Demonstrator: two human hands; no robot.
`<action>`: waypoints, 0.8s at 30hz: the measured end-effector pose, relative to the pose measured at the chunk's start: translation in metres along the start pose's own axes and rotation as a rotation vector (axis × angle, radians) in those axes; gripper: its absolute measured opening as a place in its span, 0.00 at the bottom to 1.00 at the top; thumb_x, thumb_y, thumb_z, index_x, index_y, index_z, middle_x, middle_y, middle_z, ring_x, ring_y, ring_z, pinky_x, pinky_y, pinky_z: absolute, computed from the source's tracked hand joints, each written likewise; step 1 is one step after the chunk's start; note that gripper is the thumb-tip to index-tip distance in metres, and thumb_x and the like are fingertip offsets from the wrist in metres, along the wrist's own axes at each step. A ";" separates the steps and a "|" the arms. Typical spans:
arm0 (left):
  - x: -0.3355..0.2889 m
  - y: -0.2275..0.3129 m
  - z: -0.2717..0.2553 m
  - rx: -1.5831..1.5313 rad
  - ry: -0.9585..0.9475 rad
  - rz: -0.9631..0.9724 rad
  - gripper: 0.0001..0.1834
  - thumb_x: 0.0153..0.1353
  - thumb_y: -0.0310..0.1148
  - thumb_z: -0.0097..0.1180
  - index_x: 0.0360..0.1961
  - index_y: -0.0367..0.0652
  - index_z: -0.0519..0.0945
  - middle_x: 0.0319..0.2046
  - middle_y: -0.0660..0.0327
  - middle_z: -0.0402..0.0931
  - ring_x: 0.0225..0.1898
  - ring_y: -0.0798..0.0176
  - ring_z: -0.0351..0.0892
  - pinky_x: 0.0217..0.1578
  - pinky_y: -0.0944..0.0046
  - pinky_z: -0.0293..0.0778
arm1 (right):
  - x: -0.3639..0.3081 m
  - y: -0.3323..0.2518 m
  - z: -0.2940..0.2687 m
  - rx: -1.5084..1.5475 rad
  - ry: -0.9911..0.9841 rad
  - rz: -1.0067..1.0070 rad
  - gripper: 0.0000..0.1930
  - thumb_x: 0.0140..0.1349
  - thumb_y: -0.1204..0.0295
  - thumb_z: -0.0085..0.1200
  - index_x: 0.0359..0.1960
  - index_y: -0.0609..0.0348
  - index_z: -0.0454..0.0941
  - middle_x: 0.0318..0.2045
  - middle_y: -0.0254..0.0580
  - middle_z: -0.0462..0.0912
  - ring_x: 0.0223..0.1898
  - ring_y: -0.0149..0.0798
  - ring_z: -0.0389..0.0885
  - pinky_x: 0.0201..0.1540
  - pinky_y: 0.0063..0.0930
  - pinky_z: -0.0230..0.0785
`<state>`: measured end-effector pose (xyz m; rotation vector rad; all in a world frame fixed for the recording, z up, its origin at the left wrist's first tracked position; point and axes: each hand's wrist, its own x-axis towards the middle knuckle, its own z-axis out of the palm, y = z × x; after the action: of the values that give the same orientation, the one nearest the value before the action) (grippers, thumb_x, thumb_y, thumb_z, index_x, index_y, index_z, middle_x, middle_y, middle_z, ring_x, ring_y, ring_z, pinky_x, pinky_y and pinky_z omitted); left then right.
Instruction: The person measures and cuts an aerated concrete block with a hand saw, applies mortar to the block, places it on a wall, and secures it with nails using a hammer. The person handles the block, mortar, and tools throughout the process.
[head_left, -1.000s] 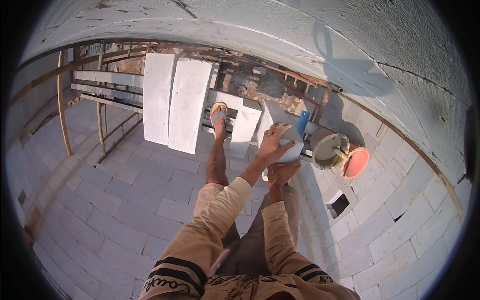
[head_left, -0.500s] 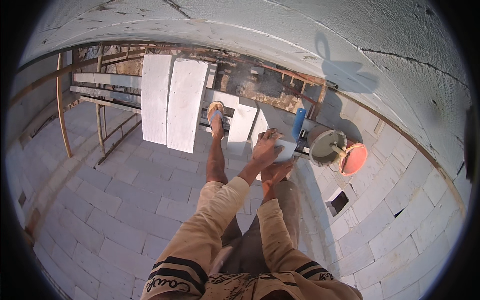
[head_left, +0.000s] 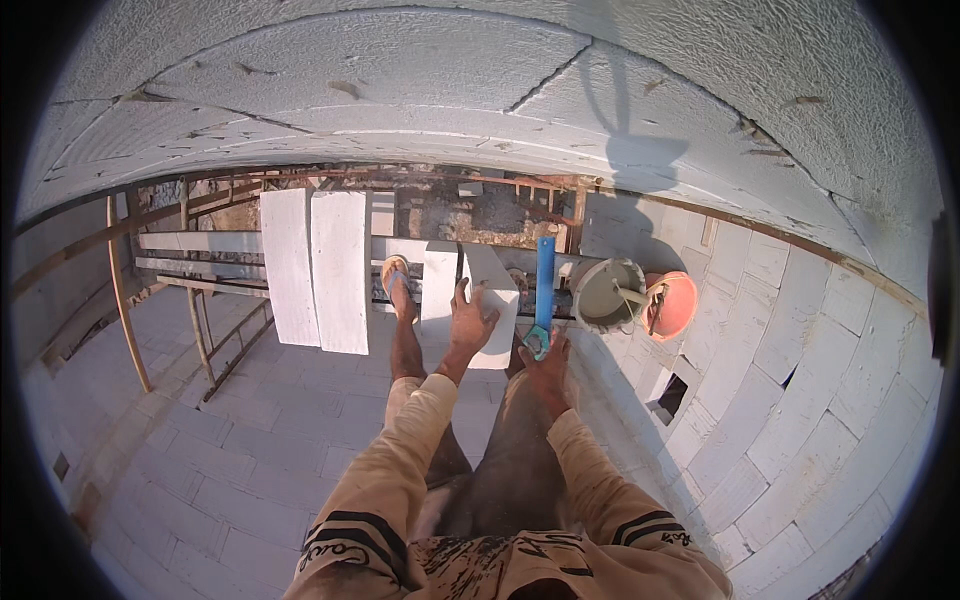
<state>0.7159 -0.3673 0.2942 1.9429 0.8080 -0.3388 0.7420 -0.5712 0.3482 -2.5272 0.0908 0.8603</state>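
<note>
Standing on the scaffold planks (head_left: pixel 330 270), you press your left hand (head_left: pixel 470 325) on a white block (head_left: pixel 492 300), fingers spread over its near face. Your right hand (head_left: pixel 545 362) has its fingers closed around the handle of a blue tool (head_left: pixel 544 285), just beside the block. A grey bucket (head_left: pixel 606 294) and an orange bucket (head_left: pixel 672 304) sit to the right.

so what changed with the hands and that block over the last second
Both hands were together on the small white block; now the right hand has come off it and has a grip on the bottom end of the upright blue level tool. The left hand stays on the small white block, now lower on the planks. The grey bucket, orange bucket and two long white slabs stayed put.
</note>
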 end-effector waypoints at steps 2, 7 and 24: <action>-0.011 0.006 -0.014 0.032 -0.048 0.000 0.39 0.59 0.42 0.69 0.70 0.46 0.68 0.71 0.38 0.54 0.70 0.29 0.57 0.70 0.40 0.62 | -0.007 0.010 -0.041 0.011 -0.032 0.049 0.48 0.57 0.58 0.71 0.73 0.70 0.60 0.69 0.71 0.66 0.72 0.67 0.62 0.73 0.52 0.59; -0.038 0.009 -0.059 0.149 -0.151 -0.009 0.40 0.57 0.43 0.70 0.69 0.44 0.69 0.72 0.40 0.55 0.71 0.31 0.58 0.69 0.40 0.63 | -0.051 0.033 -0.113 0.068 -0.074 0.270 0.37 0.59 0.57 0.67 0.65 0.68 0.72 0.57 0.64 0.81 0.61 0.59 0.79 0.64 0.46 0.70; -0.022 -0.050 -0.268 0.042 -0.158 -0.359 0.18 0.60 0.42 0.67 0.49 0.47 0.88 0.38 0.53 0.88 0.33 0.59 0.87 0.39 0.58 0.81 | -0.323 -0.379 -0.426 1.006 -0.633 -1.487 0.11 0.70 0.78 0.50 0.49 0.69 0.81 0.44 0.56 0.81 0.46 0.52 0.80 0.53 0.54 0.71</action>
<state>0.6397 -0.1288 0.4038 1.7788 1.0510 -0.7199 0.8007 -0.4534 0.9899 -0.8114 -1.0852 0.5889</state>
